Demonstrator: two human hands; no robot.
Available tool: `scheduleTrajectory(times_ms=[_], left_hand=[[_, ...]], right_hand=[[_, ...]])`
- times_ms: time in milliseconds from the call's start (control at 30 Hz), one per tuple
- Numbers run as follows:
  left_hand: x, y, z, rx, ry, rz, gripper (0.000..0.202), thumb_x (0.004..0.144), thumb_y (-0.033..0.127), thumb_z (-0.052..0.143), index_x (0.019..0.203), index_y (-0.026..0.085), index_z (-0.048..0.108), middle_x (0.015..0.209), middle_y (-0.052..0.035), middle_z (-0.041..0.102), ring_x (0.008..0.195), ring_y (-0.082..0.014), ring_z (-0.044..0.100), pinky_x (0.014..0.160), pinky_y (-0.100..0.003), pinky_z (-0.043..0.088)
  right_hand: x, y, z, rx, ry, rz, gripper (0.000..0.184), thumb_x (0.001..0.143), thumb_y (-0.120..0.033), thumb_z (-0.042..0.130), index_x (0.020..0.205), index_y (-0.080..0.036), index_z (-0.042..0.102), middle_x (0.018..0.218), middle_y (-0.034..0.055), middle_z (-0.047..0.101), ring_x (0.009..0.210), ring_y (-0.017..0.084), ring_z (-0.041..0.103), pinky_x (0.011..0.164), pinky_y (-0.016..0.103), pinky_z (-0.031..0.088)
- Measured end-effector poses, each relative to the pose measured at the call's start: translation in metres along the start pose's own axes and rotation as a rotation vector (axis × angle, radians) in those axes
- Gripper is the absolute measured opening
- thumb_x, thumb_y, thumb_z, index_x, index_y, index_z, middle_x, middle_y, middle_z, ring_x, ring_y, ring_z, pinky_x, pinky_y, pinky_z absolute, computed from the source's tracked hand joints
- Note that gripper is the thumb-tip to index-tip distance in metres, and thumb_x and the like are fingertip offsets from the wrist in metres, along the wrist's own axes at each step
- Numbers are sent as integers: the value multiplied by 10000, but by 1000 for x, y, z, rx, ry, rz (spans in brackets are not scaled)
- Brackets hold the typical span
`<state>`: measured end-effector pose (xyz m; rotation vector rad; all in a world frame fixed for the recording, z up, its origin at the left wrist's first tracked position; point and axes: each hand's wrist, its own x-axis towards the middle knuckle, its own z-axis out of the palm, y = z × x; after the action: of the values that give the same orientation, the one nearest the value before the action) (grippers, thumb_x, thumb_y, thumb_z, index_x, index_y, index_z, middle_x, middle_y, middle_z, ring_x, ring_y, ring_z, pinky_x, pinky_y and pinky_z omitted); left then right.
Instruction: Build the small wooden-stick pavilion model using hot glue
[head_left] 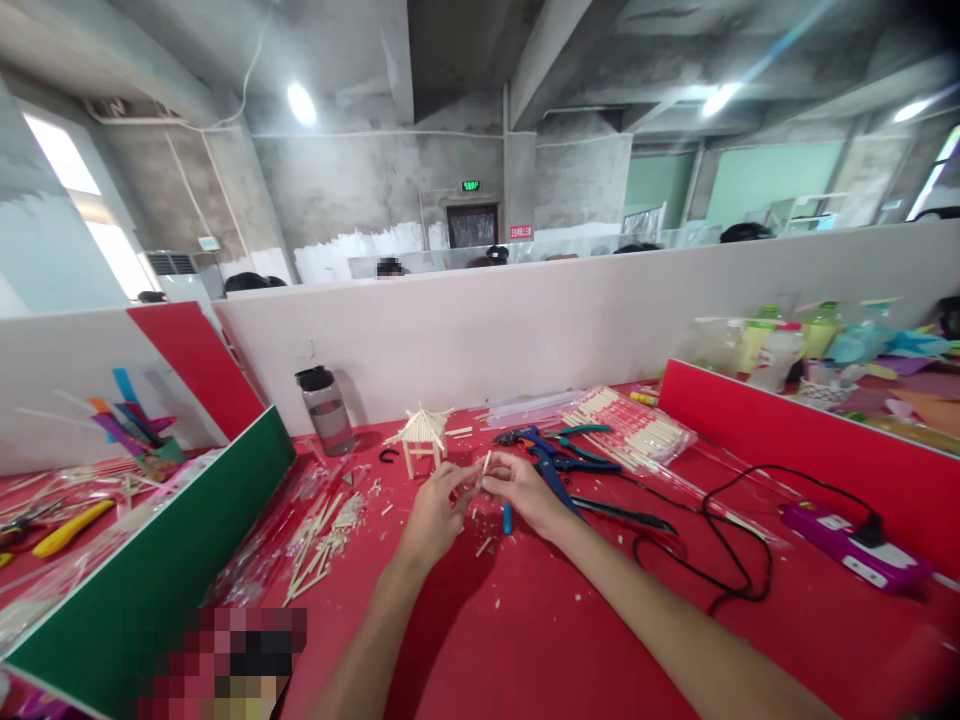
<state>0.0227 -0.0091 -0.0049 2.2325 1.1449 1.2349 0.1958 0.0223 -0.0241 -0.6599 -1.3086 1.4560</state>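
My left hand [435, 510] and my right hand [521, 492] meet over the red table [525, 620], fingertips pinched together on a short pale wooden stick [485, 464]. A small stick-built pavilion model [424, 437] stands just behind my left hand. A blue glue gun [546, 462] lies right of my right hand, and a short blue piece [508, 518] lies under it. Loose sticks and offcuts [322, 540] are scattered to the left.
A grey water bottle [327, 410] stands at the back left. Green-handled pliers [589, 447] and bagged sticks [637, 425] lie at the back right. A black cable [720, 540] runs to a purple power strip [851, 545]. Red and green dividers [150, 570] border the table.
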Motion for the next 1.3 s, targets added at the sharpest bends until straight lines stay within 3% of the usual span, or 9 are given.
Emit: scheduleTrajectory(times_ms=[133,233,467,800,1300], left_hand=[[0,-4,3,-21,61,-67,267,825,113,561,1062,196,652,942,-51,679,807,-169,614,761,-286,486],[0,-7,6,-58,56,-131,145,854,178,561,973,175,645,905,-54,691,795,-170,628,749,-285,487],[1,-5,8,-147,43,-193,170,888,292,551,928,157,647,843,-52,689,781,-174,631,717,-272,483],[2,6,6,-180,37,-203,164,884,306,546,878,161,622,781,-28,644,714,-153,591,687,-259,463],[-1,2,8,-171,-17,-143,155,927,314,485,898,177,551,796,-7,582,715,-134,544,665,-232,432]], right_hand=[[0,-3,0,74,70,54,327,634,-303,834,878,-187,651,743,-15,681,610,109,586,605,226,441],[0,-9,1,133,76,61,342,603,-304,858,852,-180,660,726,-30,669,591,89,569,587,208,427],[-3,-14,4,212,25,61,319,590,-300,875,781,-168,656,747,-19,665,680,110,621,738,248,491],[-3,-12,3,218,48,73,303,593,-280,869,776,-178,650,730,-26,650,664,115,616,693,240,514],[-4,-5,-2,321,-10,131,340,587,-232,886,841,-188,664,780,-35,650,715,104,637,730,232,521]])
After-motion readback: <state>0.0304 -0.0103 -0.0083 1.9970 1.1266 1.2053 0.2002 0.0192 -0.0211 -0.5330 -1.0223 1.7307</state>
